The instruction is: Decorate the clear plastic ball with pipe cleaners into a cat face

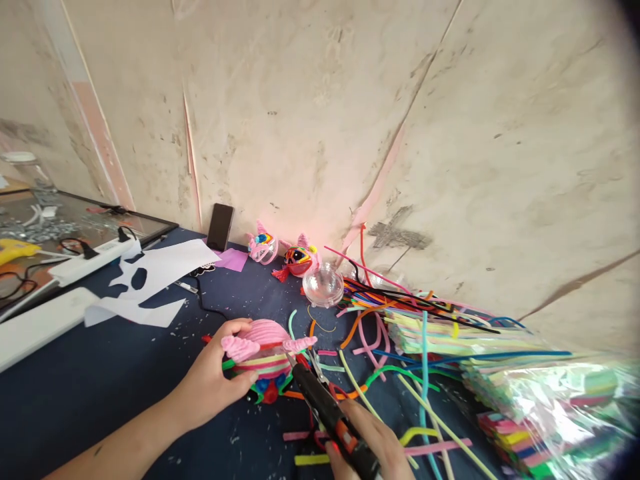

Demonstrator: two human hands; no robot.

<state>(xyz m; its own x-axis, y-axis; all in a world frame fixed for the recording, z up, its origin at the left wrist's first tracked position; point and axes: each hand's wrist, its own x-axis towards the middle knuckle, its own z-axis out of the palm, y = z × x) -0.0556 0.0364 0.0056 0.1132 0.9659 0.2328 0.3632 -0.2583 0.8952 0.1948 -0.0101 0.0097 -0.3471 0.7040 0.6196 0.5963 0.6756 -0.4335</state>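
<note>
Fingers and thumb of the left hand (200,397) are, in the head view, parted by the width of the pink ball (265,330) and closed on its left side. The ball is just above the blue table (215,443) or resting on it; I cannot tell which. The right hand (377,437) is wrapped round the black tool (327,410), its narrow tip pointing up and left to the ball's near side, by the right ear (300,344). Whether the tip touches the ball is unclear.

For good work at that spot, the left grip should be firm but light, since the fuzzy stems look as if they would crush or slide under a hard pinch. Thumb and forefinger are best clear of the tip's line. A low, shallow approach, with the ball turned to meet the tool, would probably give a better view than reaching over the left ear (240,348). Small, slow strokes should spare the neighbouring stripes. The scissors (319,368) lie close beside the tool and could snag it, as could the loose stems (425,360) further right.
</note>
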